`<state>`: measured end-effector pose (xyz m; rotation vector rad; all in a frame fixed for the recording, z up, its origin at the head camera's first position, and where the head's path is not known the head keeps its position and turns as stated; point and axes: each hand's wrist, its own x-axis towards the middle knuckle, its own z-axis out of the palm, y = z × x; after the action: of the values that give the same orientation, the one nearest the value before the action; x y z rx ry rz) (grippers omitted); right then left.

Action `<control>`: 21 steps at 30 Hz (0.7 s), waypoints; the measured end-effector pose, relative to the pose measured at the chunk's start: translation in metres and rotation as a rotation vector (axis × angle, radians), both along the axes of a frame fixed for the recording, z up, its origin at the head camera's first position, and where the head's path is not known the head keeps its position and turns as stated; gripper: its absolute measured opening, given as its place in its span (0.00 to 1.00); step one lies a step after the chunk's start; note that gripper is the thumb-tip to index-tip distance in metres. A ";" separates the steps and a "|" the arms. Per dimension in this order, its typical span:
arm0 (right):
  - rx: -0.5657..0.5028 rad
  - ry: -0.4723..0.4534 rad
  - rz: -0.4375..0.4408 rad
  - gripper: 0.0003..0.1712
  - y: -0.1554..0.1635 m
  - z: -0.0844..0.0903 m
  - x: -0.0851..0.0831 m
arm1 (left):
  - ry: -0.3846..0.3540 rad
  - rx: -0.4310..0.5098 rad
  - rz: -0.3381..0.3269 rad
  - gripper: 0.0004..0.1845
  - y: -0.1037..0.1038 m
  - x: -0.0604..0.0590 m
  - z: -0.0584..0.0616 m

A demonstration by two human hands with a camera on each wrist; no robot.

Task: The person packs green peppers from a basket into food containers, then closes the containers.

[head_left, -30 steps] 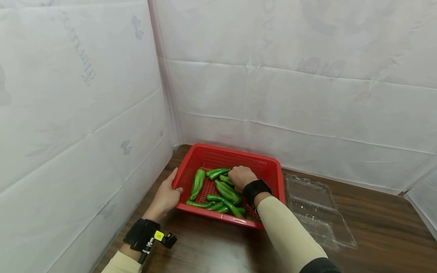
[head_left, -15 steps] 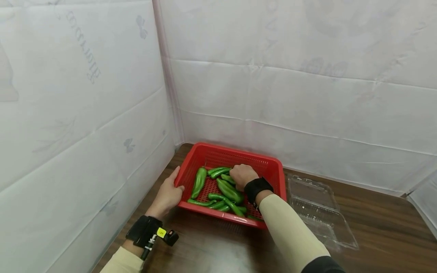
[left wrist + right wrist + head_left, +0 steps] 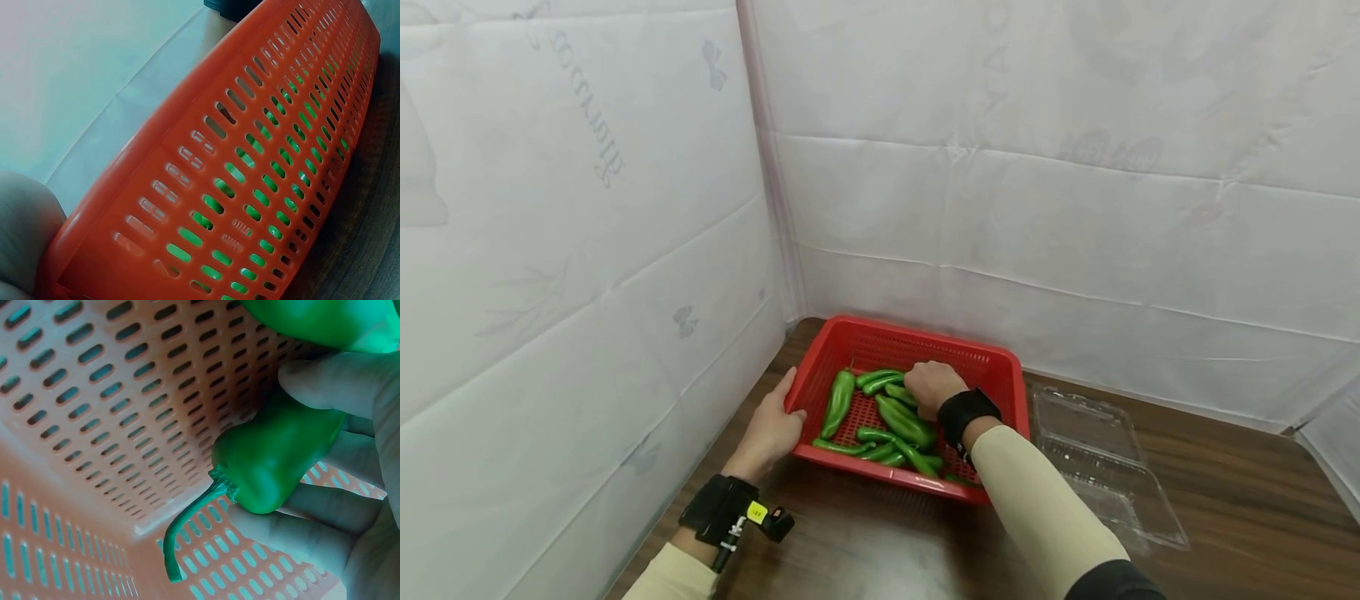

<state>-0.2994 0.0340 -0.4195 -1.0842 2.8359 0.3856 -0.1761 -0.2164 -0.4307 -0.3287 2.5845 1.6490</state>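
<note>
In the head view a red perforated basket holds several green peppers, and a large pale-green pepper lies along its left side. My left hand grips the basket's left rim, thumb over the edge. Inside the basket, towards the back right, is my right hand. The right wrist view shows its thumb and fingers curled round a green pepper with a curved stem; the head view hides that pepper. Beside the hand lies another plump pepper. Slimmer peppers are bunched at the front.
A clear plastic clamshell box lies with its lid open on the wooden table, right of the basket. White sheet walls rise behind and to the left, close to the basket's back edge.
The view has shifted slightly, so everything sits a little further right in the picture. Both hands stay where they were on and in the basket.
</note>
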 end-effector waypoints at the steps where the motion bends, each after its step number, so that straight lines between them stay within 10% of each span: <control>1: -0.007 -0.008 -0.002 0.29 0.000 0.001 0.000 | -0.002 -0.001 0.001 0.42 0.000 0.000 0.000; 21: -0.005 0.000 -0.004 0.27 0.001 0.013 -0.006 | -0.014 0.010 -0.010 0.42 0.001 -0.008 -0.001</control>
<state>-0.3050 0.0347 -0.4064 -1.0795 2.8398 0.3780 -0.1837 -0.2151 -0.4313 -0.3251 2.5629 1.6498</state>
